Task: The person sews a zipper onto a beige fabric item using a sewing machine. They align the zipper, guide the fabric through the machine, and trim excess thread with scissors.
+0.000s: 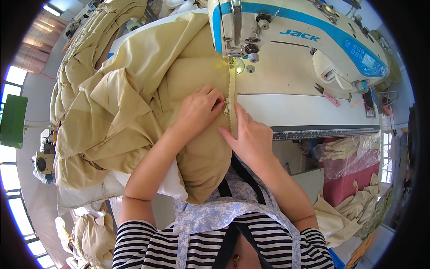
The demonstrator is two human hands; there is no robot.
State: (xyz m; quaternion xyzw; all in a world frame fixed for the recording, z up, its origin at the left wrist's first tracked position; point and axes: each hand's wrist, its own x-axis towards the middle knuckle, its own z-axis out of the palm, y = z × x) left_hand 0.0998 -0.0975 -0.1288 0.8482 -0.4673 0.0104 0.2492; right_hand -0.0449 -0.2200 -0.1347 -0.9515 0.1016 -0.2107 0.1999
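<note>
A beige padded garment piece (197,67) lies under the sewing machine (286,22), with a zipper (231,85) running along its right edge up to the presser foot (231,62). My left hand (199,110) rests on the fabric, its fingers curled and pinching at the zipper beside the metal slider (226,106). On the other side, my right hand (253,136) grips the zipper's edge just below the slider, thumb on top and index finger alongside. Its remaining fingers are partly hidden.
Pink-handled snips (327,95) lie on the white table to the right. A ruler strip (322,132) lines the table's front edge. Beige pieces (354,210) hang at the lower right by a plastic bag (347,154). More quilted beige fabric (80,58) is heaped at left.
</note>
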